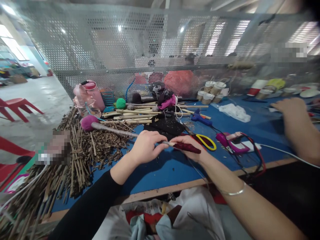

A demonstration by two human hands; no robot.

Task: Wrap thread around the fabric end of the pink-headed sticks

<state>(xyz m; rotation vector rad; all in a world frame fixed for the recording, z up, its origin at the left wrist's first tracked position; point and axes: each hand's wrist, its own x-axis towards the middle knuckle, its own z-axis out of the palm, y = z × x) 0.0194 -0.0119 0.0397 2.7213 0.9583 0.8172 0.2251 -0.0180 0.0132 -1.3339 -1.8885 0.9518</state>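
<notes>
A long stick wrapped in grey [115, 131] lies across my hands, with a magenta ball [88, 123] at its far left end. My left hand [147, 146] is closed around it near the right end, thumb and fingers pinching. There, a dark red strip of cloth [187, 147] meets the stick and lies over the fingers of my right hand [193, 154], which is closed on it. A thin dark thread hangs below my right hand. Scissors with yellow handles [206, 142] rest just behind that hand, beside black cloth [165, 126].
Dry twigs and leaves [100, 146] are heaped at left. Behind are pale sticks [135, 116], a green ball [121, 103] and a pink jug [90, 96]. A blue glue gun [201, 117], power strip [232, 143] and white plastic [235, 112] lie right. Another person's hand [291, 108] reaches in.
</notes>
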